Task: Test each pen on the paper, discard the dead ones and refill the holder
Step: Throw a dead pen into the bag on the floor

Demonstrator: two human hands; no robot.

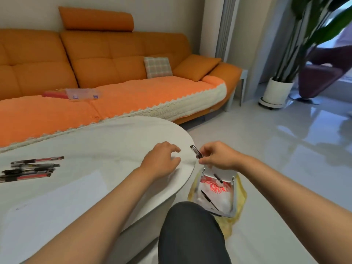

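Pen (pixel 196 151) pinched by right hand (pixel 219 157), long axis slanting up-left (bin (pixel 235 195) below)

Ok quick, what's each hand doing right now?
Left hand: open, holding nothing, at the table edge.
Right hand: pinching a pen.

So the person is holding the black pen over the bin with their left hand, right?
Not quite. It is the right hand that pinches the black pen over the bin. The left hand holds nothing and rests near the edge of the table. The head view shows this.
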